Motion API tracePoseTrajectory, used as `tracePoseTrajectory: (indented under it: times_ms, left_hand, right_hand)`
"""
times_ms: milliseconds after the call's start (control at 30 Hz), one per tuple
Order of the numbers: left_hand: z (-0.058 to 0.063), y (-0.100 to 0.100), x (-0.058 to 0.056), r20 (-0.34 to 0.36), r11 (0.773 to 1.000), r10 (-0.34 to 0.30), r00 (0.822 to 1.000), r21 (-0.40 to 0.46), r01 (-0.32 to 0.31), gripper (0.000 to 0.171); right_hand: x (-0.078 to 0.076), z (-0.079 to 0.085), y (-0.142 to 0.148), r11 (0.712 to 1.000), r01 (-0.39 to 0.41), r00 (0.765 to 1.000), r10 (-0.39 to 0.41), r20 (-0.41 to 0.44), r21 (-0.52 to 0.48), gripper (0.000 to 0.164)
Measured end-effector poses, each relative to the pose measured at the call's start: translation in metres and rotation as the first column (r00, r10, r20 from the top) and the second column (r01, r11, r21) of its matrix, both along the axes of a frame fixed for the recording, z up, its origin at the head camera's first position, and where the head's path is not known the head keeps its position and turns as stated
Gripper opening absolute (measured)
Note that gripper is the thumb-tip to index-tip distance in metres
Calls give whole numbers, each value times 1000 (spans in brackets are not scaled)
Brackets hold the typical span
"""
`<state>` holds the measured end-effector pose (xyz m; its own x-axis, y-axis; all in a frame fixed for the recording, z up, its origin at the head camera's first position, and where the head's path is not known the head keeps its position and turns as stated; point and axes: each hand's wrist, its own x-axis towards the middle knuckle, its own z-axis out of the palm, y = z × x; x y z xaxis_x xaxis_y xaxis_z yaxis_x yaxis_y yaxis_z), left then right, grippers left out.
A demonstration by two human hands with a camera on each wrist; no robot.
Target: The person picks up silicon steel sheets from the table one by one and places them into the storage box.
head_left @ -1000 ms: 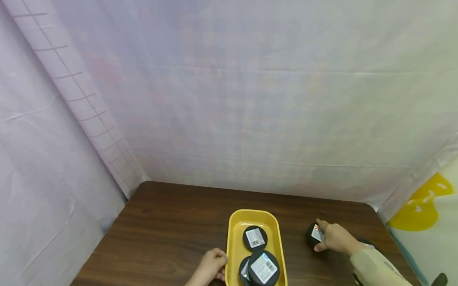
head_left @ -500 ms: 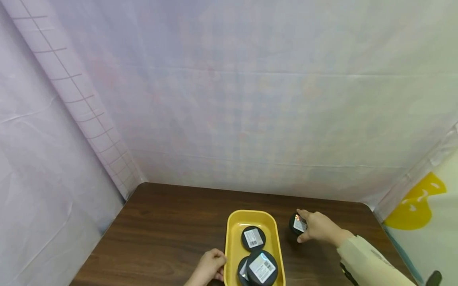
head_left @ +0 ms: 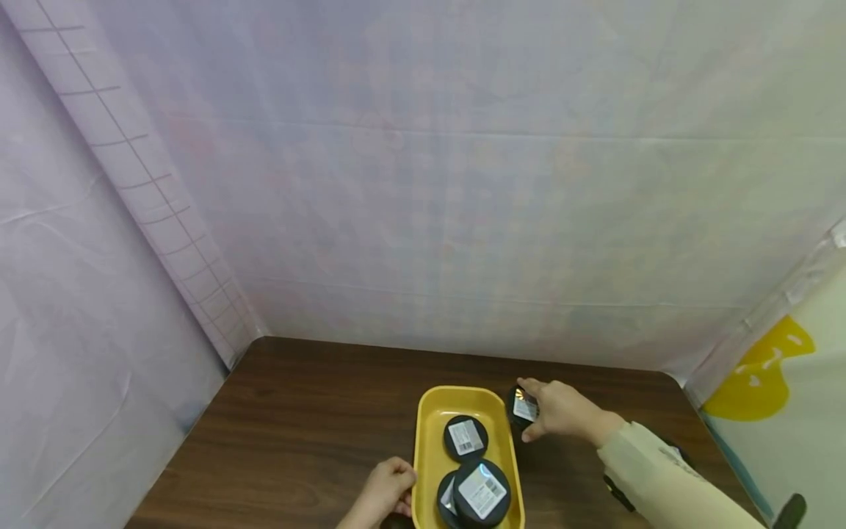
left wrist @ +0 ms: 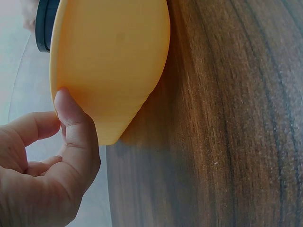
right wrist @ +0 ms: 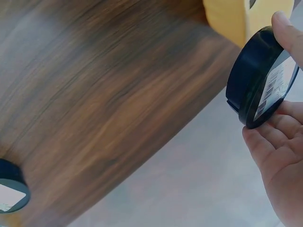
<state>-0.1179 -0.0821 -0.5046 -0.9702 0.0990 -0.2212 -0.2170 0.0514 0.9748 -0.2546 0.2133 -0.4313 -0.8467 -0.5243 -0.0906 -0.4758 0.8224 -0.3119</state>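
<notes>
My left hand (head_left: 383, 488) pinches the left rim of a yellow tray (head_left: 428, 448) between thumb and index finger; the left wrist view shows this grip on the tray's edge (left wrist: 113, 56). In the tray lie one flat black round container (head_left: 465, 438) and, nearer me, a second (head_left: 483, 494) overlapping a third (head_left: 446, 502). My right hand (head_left: 565, 413) grips another black round container (head_left: 526, 404) by its side, just right of the tray's far end. In the right wrist view, thumb and fingers span this container (right wrist: 255, 71), its white barcode label towards the palm.
One more black container (right wrist: 12, 191) stands on the brown wooden table (right wrist: 109, 94); in the head view my right sleeve (head_left: 661, 466) partly covers it. White printed cloth (head_left: 463, 220) hangs behind the table and along its sides.
My right hand has carried the black container leftwards from the right part of the table to the tray's side. My left hand keeps its pinch on the tray.
</notes>
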Motion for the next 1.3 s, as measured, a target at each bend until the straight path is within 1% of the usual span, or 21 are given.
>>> tracePoseTrajectory:
  times_ms: [167,333,433,633,833,1067,1300]
  left_hand:
    - [0,1,-1,14,1000,6,1000,-19,-6,17]
    - [0,0,-1,18,1000,8,1000,-24,-7,16]
    - [0,-1,0,14,1000,9,1000,-19,-8,17]
    - [-1,0,0,7,1000,6,1000,-15,-6,18]
    - [-3,1,0,6,1000,10,1000,-8,-10,17]
    - [0,3,1,19,1000,17,1000,-20,-17,17]
    - [-1,5,2,12,1000,18,1000,-21,-18,16]
  right_hand:
    - [-1,4,-16,999,-31,1000,31,5,-9,95]
    - [0,3,-35,997,-78,997,78,-2,-15,95]
    - [0,1,-46,995,-104,995,104,-13,-9,94]
    - [1,-10,-64,990,-139,990,139,-6,13,94]
    - [2,-18,-73,988,-153,988,153,23,27,93]
    - [3,-23,-76,982,-183,983,183,-11,51,92]
    - [4,-27,-79,980,-194,981,194,8,42,91]
